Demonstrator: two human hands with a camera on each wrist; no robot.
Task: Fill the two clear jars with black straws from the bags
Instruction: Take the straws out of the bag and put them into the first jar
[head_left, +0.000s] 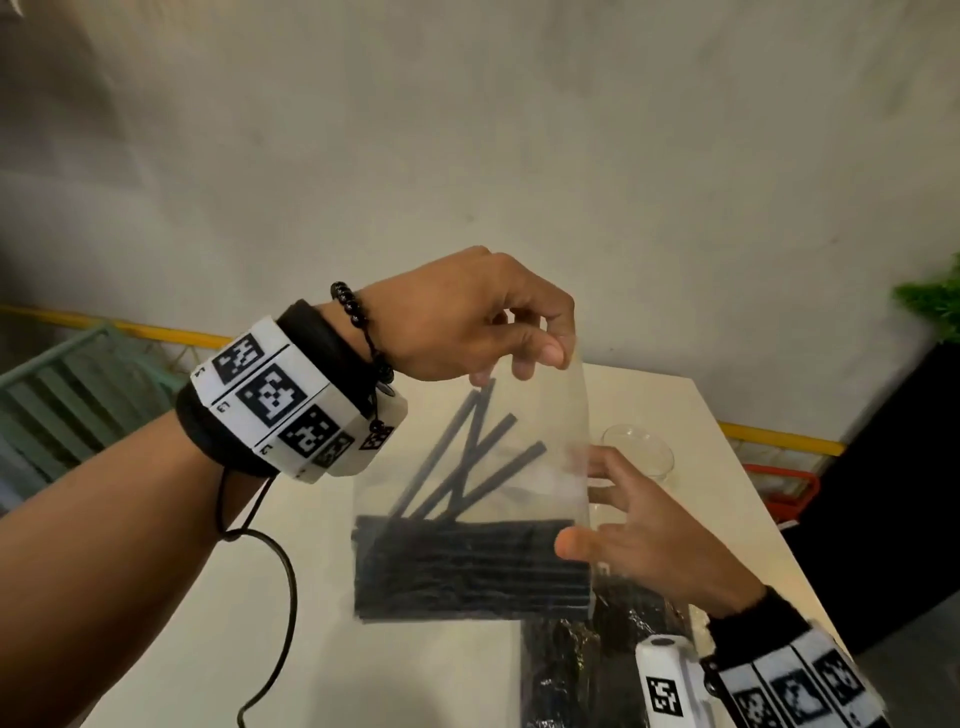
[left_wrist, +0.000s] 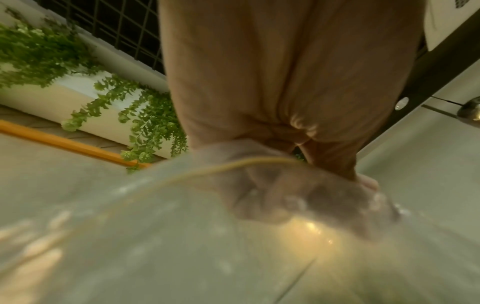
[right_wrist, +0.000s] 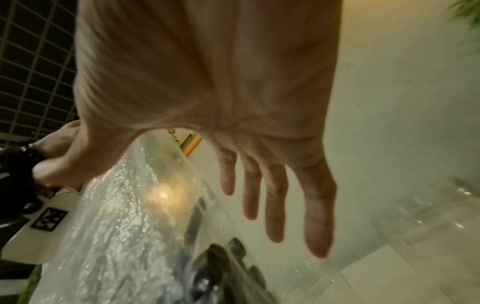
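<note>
Left forearm fills the near foreground, and its hand (head_left: 457, 317) pinches the top edge of the bag (head_left: 524, 441) between thumb and fingertips, holding it up over the table (head_left: 415, 670). Black straws (head_left: 467, 566) lie stacked across the bag's bottom, with a few loose ones leaning up at a slant. Just beside the bag's right edge, the right hand (head_left: 649, 530) is spread, fingers straight and gripping nothing. Behind that hand stands a jar (head_left: 639, 447), seemingly empty; a second jar I cannot make out for sure. More bags (head_left: 566, 670) of straws lie on the table below.

The step looks like opening the bag. Best to hold the top pinch steady while the right fingers part the mouth, then reach for the slanted straws first, keeping the bag upright so the stack does not spill.
</note>
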